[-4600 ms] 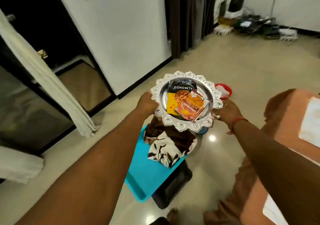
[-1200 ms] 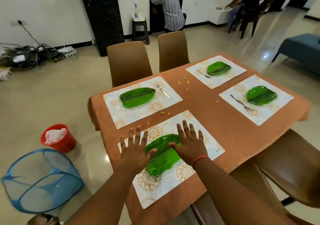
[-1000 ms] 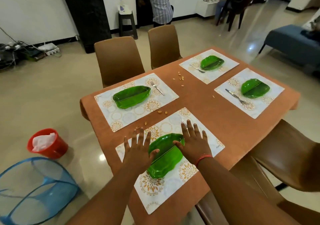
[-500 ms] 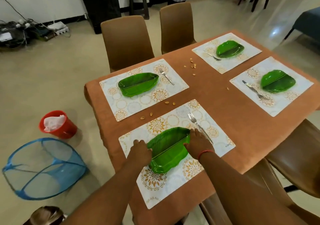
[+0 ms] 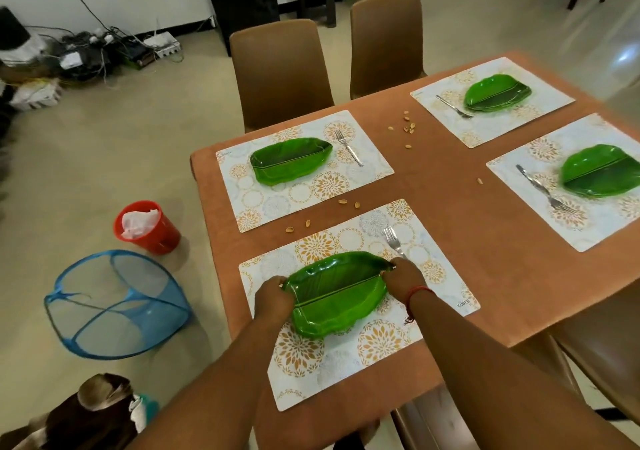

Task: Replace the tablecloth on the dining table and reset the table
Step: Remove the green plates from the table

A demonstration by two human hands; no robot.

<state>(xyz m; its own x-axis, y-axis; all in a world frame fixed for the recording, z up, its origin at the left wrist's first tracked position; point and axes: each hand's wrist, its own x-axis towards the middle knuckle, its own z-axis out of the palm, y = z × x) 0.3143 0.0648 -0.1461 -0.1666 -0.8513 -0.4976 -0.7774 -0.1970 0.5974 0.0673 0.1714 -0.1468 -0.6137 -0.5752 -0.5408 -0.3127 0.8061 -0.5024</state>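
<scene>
Four mats [image 5: 358, 299] on table [image 5: 446, 207], plate [image 5: 337, 293] on each, forks [image 5: 393, 240] beside, bins [image 5: 147, 226] on floor left

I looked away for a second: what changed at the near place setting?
Both hands went from lying flat to gripping: the left hand and right hand now hold the ends of the green leaf plate. The fork, placemat and other settings stayed.
</scene>
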